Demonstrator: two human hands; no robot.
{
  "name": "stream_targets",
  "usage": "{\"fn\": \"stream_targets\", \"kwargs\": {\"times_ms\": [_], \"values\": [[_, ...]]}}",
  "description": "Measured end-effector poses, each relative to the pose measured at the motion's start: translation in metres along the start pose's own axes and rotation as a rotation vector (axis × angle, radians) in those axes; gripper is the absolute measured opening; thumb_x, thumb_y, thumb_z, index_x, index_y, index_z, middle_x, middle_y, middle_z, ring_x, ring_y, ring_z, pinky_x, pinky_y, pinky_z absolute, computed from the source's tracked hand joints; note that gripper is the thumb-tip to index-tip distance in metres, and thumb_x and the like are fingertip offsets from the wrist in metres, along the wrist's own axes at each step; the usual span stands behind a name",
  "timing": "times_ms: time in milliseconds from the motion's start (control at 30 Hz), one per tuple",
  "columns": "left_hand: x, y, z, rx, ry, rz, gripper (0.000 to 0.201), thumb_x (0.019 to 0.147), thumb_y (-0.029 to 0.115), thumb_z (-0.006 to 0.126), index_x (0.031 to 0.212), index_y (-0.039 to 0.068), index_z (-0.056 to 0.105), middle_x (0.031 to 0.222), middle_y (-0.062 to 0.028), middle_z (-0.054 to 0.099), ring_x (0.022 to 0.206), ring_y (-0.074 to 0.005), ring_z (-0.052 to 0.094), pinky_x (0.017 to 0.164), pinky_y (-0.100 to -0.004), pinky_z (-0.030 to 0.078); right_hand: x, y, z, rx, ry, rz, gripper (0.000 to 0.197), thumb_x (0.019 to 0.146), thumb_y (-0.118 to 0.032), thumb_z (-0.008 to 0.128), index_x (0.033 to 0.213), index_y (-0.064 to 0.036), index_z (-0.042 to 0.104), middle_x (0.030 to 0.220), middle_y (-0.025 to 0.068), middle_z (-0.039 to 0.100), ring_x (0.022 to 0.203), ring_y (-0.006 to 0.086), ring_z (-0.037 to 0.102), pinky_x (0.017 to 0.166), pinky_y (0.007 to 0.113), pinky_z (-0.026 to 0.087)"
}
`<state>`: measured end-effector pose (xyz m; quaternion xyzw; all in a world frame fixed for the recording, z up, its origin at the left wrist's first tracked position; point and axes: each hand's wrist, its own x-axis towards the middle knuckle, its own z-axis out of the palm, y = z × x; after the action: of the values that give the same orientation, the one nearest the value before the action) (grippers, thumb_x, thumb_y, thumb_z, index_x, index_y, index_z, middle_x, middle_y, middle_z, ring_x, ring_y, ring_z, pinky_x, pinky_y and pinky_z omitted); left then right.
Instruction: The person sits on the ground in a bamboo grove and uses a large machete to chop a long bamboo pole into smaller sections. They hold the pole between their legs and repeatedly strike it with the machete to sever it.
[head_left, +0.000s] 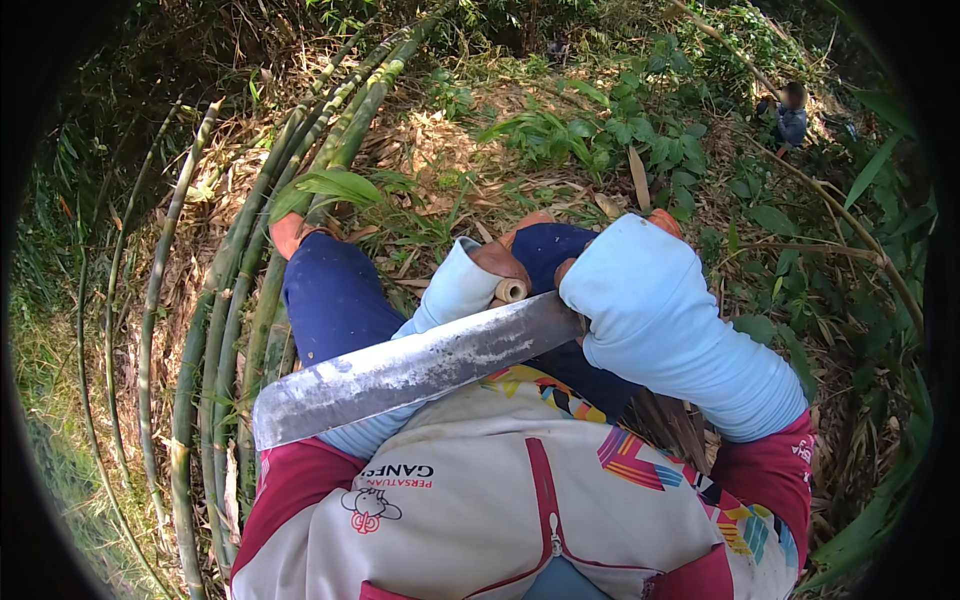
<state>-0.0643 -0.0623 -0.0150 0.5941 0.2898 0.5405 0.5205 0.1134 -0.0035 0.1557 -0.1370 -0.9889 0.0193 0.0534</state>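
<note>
A large machete (410, 370) with a broad, worn grey blade lies across in front of my body, its squared tip to the left. My right hand (566, 270), largely covered by a light blue sleeve, is closed at the blade's handle end; the handle itself is hidden. My left hand (498, 262) is closed just beyond the blade, by a short hollow bamboo piece (512, 290) whose round cut end faces me. The left forearm passes beneath the blade. Both hands are between my bent knees.
Several long green bamboo stems (235, 290) curve upward on the left. Leafy plants (640, 125) grow ahead, and dry leaves (440, 150) cover the ground. A thin bent branch (870, 250) crosses the right side. Another person (790, 118) is at the far right.
</note>
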Motion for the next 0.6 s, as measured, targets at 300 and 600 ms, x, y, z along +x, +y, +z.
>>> {"fn": "stream_targets", "kwargs": {"times_ms": [300, 600], "values": [[-0.012, 0.032, 0.044, -0.427, 0.198, 0.082, 0.082, 0.088, 0.026, 0.069, 0.150, -0.002, 0.024, 0.142, -0.0171, 0.048, 0.130, -0.0219, 0.048, 0.111, -0.0356, 0.037, -0.009, 0.029, 0.017, 0.121, 0.079, 0.235, 0.016, 0.063, -0.009, 0.073, 0.078, -0.0085, 0.067, 0.081, 0.0119, 0.063, 0.082, 0.0331, 0.064, 0.068, 0.044, 0.052], [-0.016, 0.052, 0.016, 0.153, 0.166, 0.104, 0.071, 0.090, 0.027, 0.067, 0.143, -0.001, 0.029, 0.134, -0.0161, 0.051, 0.122, -0.0225, 0.051, 0.104, -0.0355, 0.039, -0.013, 0.002, 0.004, 0.162, 0.120, 0.015, 0.027, 0.050, -0.005, 0.073, 0.076, -0.0085, 0.067, 0.072, 0.0095, 0.058, 0.073, 0.0326, 0.063, 0.063, 0.042, 0.050]]}}
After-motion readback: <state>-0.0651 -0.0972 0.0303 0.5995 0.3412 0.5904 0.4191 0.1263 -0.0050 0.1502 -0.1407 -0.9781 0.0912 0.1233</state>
